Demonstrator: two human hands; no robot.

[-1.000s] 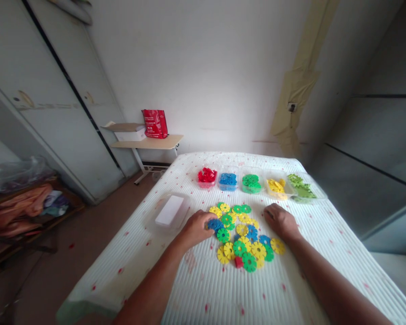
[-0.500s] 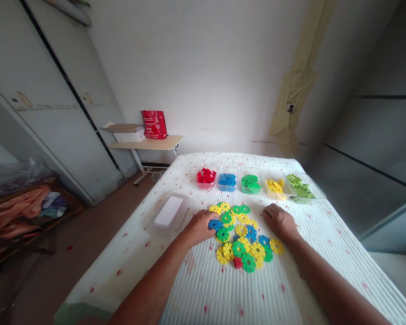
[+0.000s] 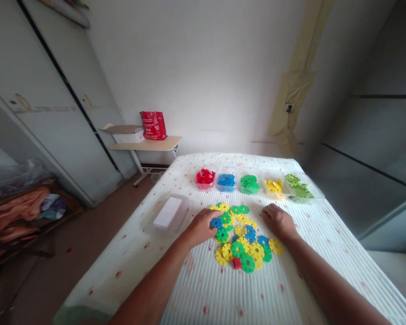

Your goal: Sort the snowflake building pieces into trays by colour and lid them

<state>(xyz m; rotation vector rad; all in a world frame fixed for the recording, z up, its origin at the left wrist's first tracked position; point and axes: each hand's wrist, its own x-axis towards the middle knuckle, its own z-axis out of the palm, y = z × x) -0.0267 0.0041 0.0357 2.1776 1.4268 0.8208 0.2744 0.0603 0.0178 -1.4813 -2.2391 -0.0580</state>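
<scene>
My left hand (image 3: 202, 227) is closed at the left side of a loose pile, its thumb and fingers pinching a blue notched disc (image 3: 216, 223). Under and beside that disc lie green notched discs (image 3: 222, 234) and yellow notched discs (image 3: 256, 250), several of them overlapping. A small red block (image 3: 237, 263) rests at the pile's near edge. To the right of the pile, my right hand (image 3: 279, 221) rests on the cloth with its fingers curled in. No piece shows in it, and its fingertips are partly hidden.
Behind the pile stand clear tubs of red pieces (image 3: 205, 177), blue discs (image 3: 226, 181), green discs (image 3: 249, 183), yellow pieces (image 3: 274, 186) and light green pieces (image 3: 299, 186). A translucent lid or tray (image 3: 182, 221) with a white slab (image 3: 168, 212) lies left on the patterned cloth (image 3: 203, 289).
My left hand has shifted very slightly to the right, and the blue disc in it has tilted. My right hand stays where it was. The camera view has moved a little.
</scene>
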